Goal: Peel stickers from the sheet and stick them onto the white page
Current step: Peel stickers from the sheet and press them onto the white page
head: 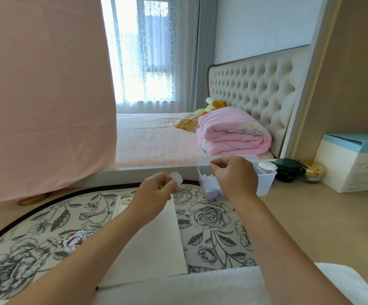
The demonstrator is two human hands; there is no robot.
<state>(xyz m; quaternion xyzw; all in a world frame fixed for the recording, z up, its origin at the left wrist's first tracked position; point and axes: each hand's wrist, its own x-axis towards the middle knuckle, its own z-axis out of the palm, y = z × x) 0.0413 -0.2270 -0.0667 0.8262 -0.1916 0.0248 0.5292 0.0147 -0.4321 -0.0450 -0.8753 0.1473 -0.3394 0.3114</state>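
Mat (pixel 211 219) on tabletop (pixel 310 216), left-centre. Page (pixel 156 245) on mat, mid. Sticker sheet (pixel 75 237) on mat left of page, partly under left forearm. Bin (pixel 264 183) at tabletop far edge, touching mat's far-right side; right hand (pixel 233 175) over it. Left hand (pixel 156 191) above page's far edge, small piece (pixel 176 177) in fingers. Jar (pixel 287 170) right of bin, second jar (pixel 313 170) right of that, box (pixel 352 166) at far-right corner. Towel (pixel 200 287) at near edge, overlapping page. Hanging cloth (pixel 42 95) far-left; bed (pixel 156 137) behind far edge.
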